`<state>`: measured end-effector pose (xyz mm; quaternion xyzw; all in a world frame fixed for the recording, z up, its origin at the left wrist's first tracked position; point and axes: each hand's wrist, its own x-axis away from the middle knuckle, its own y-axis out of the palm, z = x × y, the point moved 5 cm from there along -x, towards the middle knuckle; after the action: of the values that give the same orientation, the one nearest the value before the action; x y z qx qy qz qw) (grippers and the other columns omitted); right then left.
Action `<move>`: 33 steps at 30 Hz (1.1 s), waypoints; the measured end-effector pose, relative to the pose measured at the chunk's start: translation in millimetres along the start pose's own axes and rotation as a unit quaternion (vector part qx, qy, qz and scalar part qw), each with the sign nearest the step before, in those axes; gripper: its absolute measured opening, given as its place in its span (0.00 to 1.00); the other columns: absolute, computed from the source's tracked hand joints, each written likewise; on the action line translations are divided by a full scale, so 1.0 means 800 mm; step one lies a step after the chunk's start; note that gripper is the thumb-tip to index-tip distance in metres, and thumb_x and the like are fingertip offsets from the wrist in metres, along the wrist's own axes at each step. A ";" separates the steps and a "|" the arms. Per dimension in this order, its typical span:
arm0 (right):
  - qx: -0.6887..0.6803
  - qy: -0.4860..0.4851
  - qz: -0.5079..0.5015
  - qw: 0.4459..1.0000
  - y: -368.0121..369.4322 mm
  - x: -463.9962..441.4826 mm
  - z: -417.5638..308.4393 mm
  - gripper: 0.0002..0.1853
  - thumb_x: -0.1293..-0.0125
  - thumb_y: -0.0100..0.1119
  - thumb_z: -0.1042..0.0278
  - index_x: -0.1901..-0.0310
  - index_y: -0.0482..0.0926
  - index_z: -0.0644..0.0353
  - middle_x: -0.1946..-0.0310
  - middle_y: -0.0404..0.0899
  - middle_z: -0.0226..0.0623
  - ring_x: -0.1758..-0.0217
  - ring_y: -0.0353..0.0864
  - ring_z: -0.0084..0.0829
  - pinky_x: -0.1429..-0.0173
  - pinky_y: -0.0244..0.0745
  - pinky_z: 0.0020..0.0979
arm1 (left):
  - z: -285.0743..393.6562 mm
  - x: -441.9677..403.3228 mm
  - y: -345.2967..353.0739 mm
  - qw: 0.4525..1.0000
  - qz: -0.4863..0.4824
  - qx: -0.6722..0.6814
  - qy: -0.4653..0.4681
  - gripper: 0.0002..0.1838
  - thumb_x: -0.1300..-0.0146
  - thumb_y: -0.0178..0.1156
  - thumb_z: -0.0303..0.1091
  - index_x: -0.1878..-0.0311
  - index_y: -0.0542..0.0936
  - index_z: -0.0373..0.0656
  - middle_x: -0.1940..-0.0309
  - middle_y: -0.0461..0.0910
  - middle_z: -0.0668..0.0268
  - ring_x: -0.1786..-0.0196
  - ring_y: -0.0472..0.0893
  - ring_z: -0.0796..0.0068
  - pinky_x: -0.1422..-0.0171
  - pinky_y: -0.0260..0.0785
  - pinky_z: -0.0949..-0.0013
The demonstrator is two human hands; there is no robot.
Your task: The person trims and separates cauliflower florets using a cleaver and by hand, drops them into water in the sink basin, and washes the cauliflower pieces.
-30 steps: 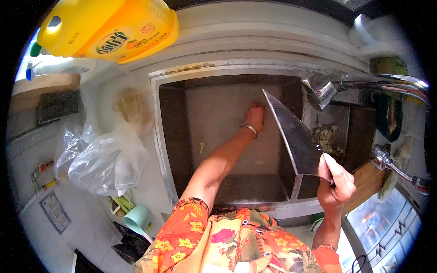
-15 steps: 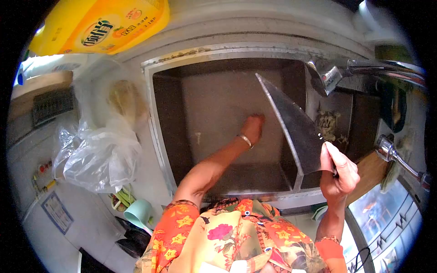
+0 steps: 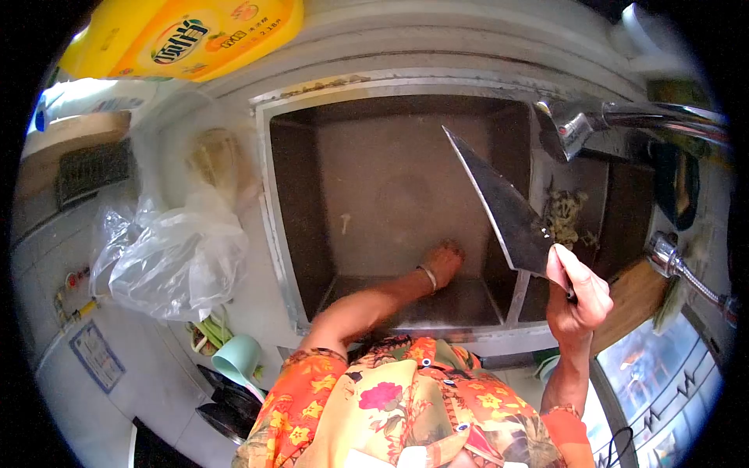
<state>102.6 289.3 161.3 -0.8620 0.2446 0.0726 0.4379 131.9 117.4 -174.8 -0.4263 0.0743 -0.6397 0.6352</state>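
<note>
A kitchen knife [image 3: 499, 204] with a broad dark blade is held up over the right side of the sink, its tip toward the far side. My right hand [image 3: 579, 290] is closed around its handle, thumb near the blade's heel. A few small pale bits cling to the blade there. My left hand [image 3: 445, 265], with a bracelet at the wrist, is down inside the large sink basin [image 3: 382, 179] near its front right corner. Its fingers look curled and are partly blurred; whatever they hold cannot be made out. A small pale scrap [image 3: 345, 223] lies on the basin floor.
Wet food scraps [image 3: 566, 214] sit in the smaller right basin, below the chrome faucet [image 3: 573, 134]. Left of the sink lies a clear plastic bag [image 3: 175, 261]. A yellow detergent jug [image 3: 187, 39] stands at the back left, and a pale green cup [image 3: 236, 357] at the front left.
My left hand has moved toward me across the basin floor, to its near right part. The knife stays raised in my right hand, its blade turned slightly. The camera view has shifted a little.
</note>
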 end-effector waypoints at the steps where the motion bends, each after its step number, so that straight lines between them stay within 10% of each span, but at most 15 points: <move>1: 0.000 -0.011 0.008 1.000 -0.001 0.000 -0.001 0.20 0.52 0.63 0.89 0.54 0.79 0.70 0.82 0.70 0.36 0.85 0.66 0.28 0.78 0.63 0.25 | -0.003 0.001 0.009 0.998 0.053 0.022 0.023 0.07 0.40 0.56 0.30 0.61 0.79 0.38 0.59 0.78 0.52 0.57 0.82 0.57 0.58 0.77 0.57; 5: -0.015 0.010 -0.004 1.000 -0.001 0.002 -0.002 0.20 0.53 0.63 0.89 0.54 0.79 0.71 0.83 0.69 0.36 0.85 0.65 0.28 0.78 0.63 0.26 | -0.034 0.057 -0.079 0.901 -0.111 0.416 -0.057 0.07 0.36 0.58 0.32 0.61 0.77 0.38 0.62 0.79 0.57 0.66 0.83 0.67 0.69 0.76 0.62; 7: 0.004 0.061 -0.051 0.997 0.003 0.008 0.002 0.14 0.48 0.65 0.87 0.58 0.82 0.68 0.71 0.84 0.45 0.70 0.85 0.32 0.62 0.76 0.24 | -0.064 0.082 -0.086 0.670 -0.157 0.718 -0.106 0.09 0.35 0.59 0.33 0.58 0.75 0.39 0.63 0.80 0.60 0.69 0.82 0.70 0.72 0.76 0.67; 19: -0.053 0.065 -0.087 0.993 0.025 0.014 -0.006 0.13 0.46 0.64 0.86 0.58 0.81 0.68 0.74 0.82 0.45 0.75 0.83 0.30 0.67 0.73 0.23 | -0.009 0.141 -0.194 0.454 0.046 0.887 -0.074 0.16 0.35 0.57 0.28 0.44 0.73 0.38 0.62 0.82 0.57 0.67 0.83 0.64 0.65 0.78 0.67; 23: -0.055 0.074 -0.087 0.992 0.031 0.018 -0.002 0.13 0.46 0.64 0.85 0.58 0.81 0.68 0.73 0.82 0.45 0.74 0.83 0.31 0.67 0.74 0.23 | -0.085 0.135 -0.115 0.542 0.104 0.823 -0.136 0.17 0.39 0.62 0.33 0.48 0.76 0.39 0.68 0.82 0.59 0.67 0.83 0.65 0.65 0.77 0.67; 25: -0.063 0.064 -0.091 0.992 0.034 0.021 0.000 0.13 0.46 0.64 0.85 0.58 0.81 0.68 0.72 0.83 0.45 0.74 0.84 0.31 0.67 0.74 0.23 | -0.117 0.135 -0.106 0.769 0.131 0.549 -0.300 0.15 0.46 0.68 0.37 0.57 0.80 0.41 0.73 0.81 0.61 0.67 0.82 0.68 0.63 0.75 0.65; 28: -0.066 0.063 -0.106 0.990 0.038 0.027 0.004 0.14 0.47 0.65 0.85 0.57 0.81 0.68 0.72 0.83 0.45 0.73 0.84 0.31 0.67 0.74 0.23 | -0.122 0.119 -0.110 0.900 0.221 0.269 -0.262 0.15 0.52 0.72 0.39 0.65 0.81 0.42 0.76 0.80 0.61 0.68 0.81 0.69 0.61 0.73 0.64; 33: -0.064 0.067 -0.111 0.990 0.043 0.029 0.006 0.15 0.48 0.65 0.86 0.57 0.81 0.67 0.72 0.83 0.45 0.73 0.84 0.31 0.67 0.74 0.23 | -0.137 0.066 -0.069 0.937 0.191 0.180 -0.231 0.16 0.56 0.73 0.40 0.67 0.81 0.41 0.72 0.81 0.58 0.67 0.81 0.60 0.58 0.72 0.62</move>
<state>106.7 267.5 125.5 -0.9130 0.1710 -0.0185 0.3700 29.4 32.5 -184.1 -0.4193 -0.1110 -0.3928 0.8109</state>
